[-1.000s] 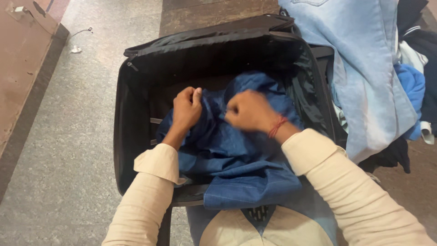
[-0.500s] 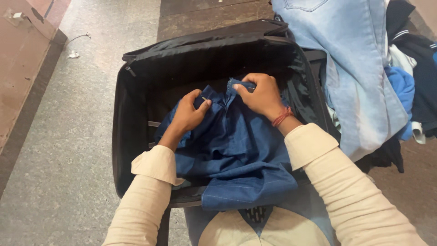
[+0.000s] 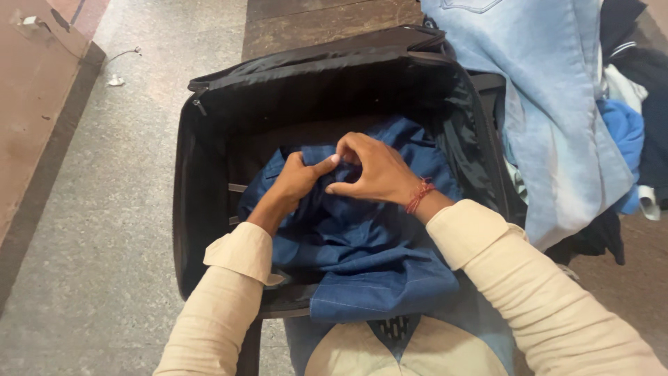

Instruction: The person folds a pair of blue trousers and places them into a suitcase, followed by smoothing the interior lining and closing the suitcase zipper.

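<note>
Both hands pinching blue garment (image 3: 362,251) in suitcase (image 3: 209,230): left hand (image 3: 296,179) and right hand (image 3: 372,170) touching, directly above the fabric.

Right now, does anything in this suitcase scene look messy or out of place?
Somewhat. The dark blue garment lies rumpled and spills over the black suitcase's near edge, gripped by both hands, left and right. A loose pile of clothes droops over its right side.

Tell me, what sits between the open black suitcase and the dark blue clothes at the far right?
In the head view, a light blue denim garment lies draped between the black suitcase and the dark blue clothes, overlapping the suitcase's right edge.
</note>
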